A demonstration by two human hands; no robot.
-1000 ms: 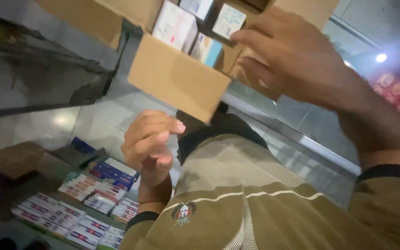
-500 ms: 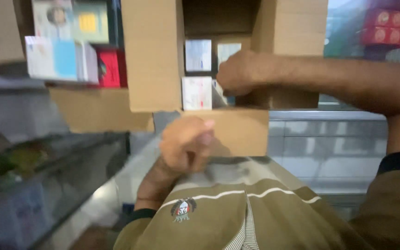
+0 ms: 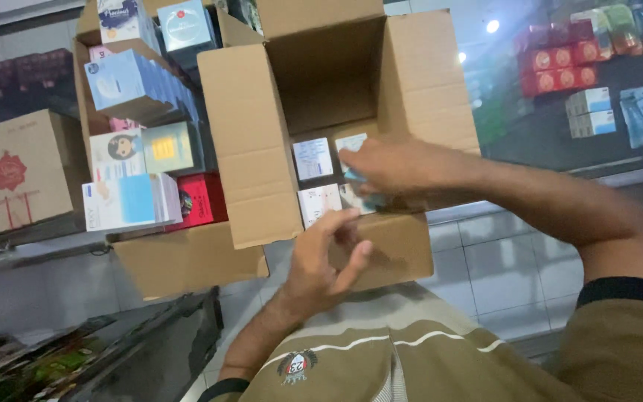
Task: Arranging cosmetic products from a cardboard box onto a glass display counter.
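The cardboard carton (image 3: 321, 126) is nearly emptied: just four small white boxes (image 3: 314, 158) left at its bottom. The right hand (image 3: 385, 165), at three o'clock, pinches a pale packet (image 3: 357, 179); the left hand (image 3: 329, 257) hovers half-curled, holding nothing.

both hands (image 3: 381, 170) in open carton (image 3: 247, 149)

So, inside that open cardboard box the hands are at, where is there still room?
The open box is bare in its upper half, between the side flaps. Lower down is crowded: small packets in rows, the right hand on them, the left hand at the front edge. The neighbouring box is packed full.
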